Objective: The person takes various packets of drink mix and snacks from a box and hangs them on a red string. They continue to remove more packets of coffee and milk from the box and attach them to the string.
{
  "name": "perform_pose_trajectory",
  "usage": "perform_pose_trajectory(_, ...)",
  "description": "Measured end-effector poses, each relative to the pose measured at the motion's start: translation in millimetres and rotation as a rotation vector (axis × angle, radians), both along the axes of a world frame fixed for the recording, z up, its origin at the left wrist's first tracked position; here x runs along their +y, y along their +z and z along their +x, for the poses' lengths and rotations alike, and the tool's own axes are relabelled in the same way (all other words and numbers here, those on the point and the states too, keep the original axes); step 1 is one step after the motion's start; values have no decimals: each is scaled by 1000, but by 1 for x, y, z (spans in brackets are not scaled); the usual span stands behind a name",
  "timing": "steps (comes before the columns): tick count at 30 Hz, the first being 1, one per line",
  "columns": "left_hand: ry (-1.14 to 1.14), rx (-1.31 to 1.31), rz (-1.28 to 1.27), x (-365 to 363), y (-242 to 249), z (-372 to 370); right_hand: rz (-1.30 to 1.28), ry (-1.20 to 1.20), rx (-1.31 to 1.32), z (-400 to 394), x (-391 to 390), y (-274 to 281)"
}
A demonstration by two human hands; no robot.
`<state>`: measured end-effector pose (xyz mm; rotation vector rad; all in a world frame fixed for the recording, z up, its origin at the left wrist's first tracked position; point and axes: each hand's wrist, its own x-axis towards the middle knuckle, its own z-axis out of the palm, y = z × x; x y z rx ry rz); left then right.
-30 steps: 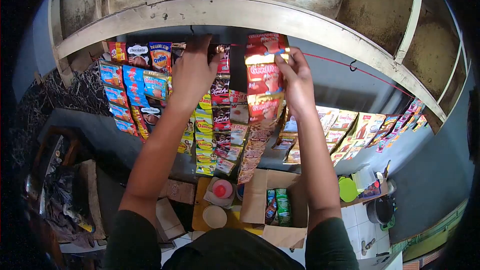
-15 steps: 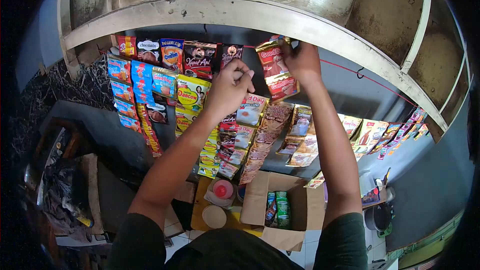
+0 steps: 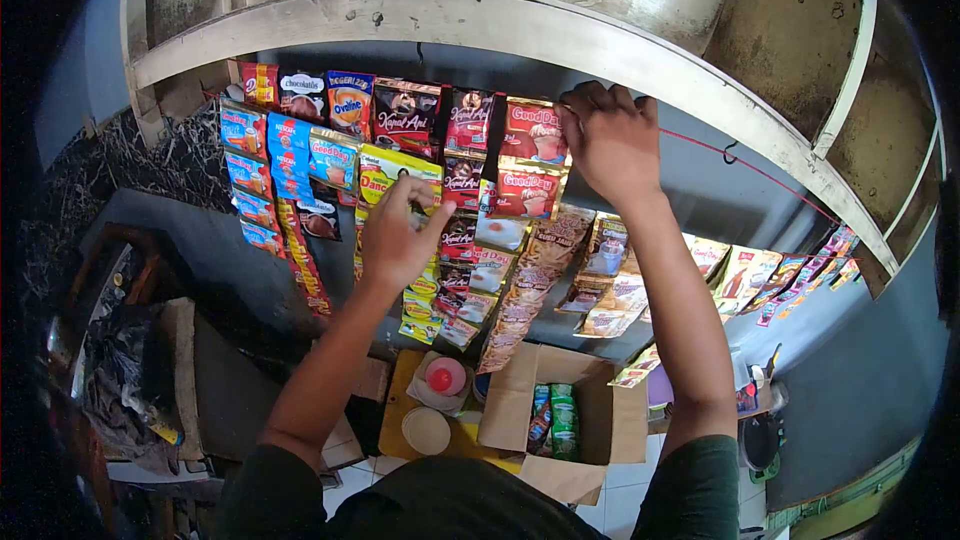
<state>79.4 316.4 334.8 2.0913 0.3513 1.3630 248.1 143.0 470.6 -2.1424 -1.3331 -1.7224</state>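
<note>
A strip of red Good Day coffee sachets hangs from the red cord under the wooden beam. My right hand is at the strip's upper right edge, its thumb and fingers closed on that corner by the cord. Lower and to the left, my left hand is held in front of a yellow Dancow sachet strip, thumb apart from bent fingers, with nothing in it. Dark red Kapal Api sachets hang just left of the red strip.
A whitish wooden beam curves above the cord. More strips hang at the left and right, including brown sachets. Below stands an open cardboard box holding green packets, beside a pink container.
The red sachet strip, tilted and held up before, now hangs straight beside the Kapal Api sachets. My left hand has moved down and left, its fingers opening. My right hand stays near the cord.
</note>
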Motion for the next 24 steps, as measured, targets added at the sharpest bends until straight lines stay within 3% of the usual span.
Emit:
perform_pose_trajectory(4, 9, 220, -155, -8, -37, -10, -43, 124, 118, 2, 5, -2)
perform_pose_trajectory(6, -22, 264, -160, -8, -61, -7, -82, 165, 303, -1, 11, -2)
perform_pose_trajectory(9, -117, 417, -194, -12, -74, -8, -167, 114, 481, -8, 26, 8)
perform_pose_trajectory(10, -113, 413, -198, -8, -85, -6, -171, 119, 478, -12, 32, 11)
perform_pose_trajectory(12, -376, 283, -271, -8, -90, -5, -190, 184, 564, -19, 44, 18)
perform_pose_trajectory(13, -326, 291, -177, -9, -93, -11, -190, 184, 563, -17, 49, 18)
perform_pose_trajectory(16, -499, 248, -400, -24, -43, -37, -230, 154, 547, -8, 59, 19)
perform_pose_trajectory(18, -513, 169, -296, -12, -32, -38, -230, 133, 582, -6, 62, 19)
perform_pose_trajectory(20, -274, 146, 191, -10, 14, -49, -227, 137, 585, -4, 65, 19)
perform_pose_trajectory(22, -288, -138, 292, -8, 46, -36, -222, 138, 583, -6, 65, 21)
perform_pose_trajectory(24, -368, -148, 232, 11, 56, -13, -249, 152, 663, -12, 61, 28)
